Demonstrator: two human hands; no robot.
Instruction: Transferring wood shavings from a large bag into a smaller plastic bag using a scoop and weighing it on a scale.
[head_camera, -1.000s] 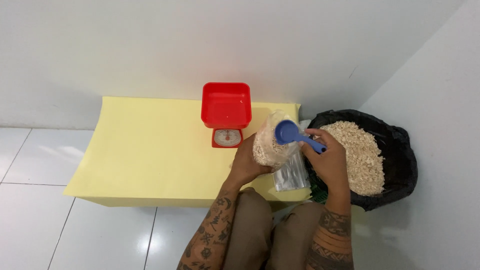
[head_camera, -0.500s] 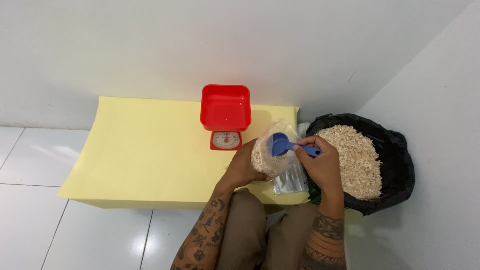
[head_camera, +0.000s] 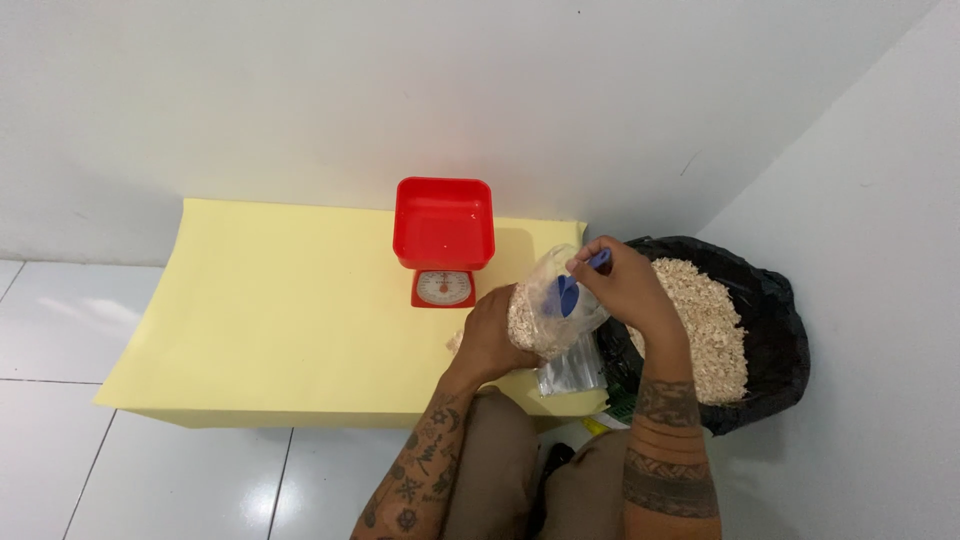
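Since 1 s ago: your right hand (head_camera: 625, 285) tips the blue scoop (head_camera: 570, 292) down into the clear bag (head_camera: 545, 315), no longer above it; bag sits lower, over counter (head_camera: 270, 320) edge. L→R: 1 red scale (head_camera: 443, 240); left hand (head_camera: 490, 335) clamps bag; right grips scoop; 1 black sack (head_camera: 770, 330) of flakes.

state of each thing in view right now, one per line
clear bag: open at the top, part full of flakes, held tilted
blue scoop: head inside the bag
left hand: gripping the bag
right hand: gripping the scoop handle
red scale: tray empty
black sack: open, holding flakes
yellow sheet: lying flat
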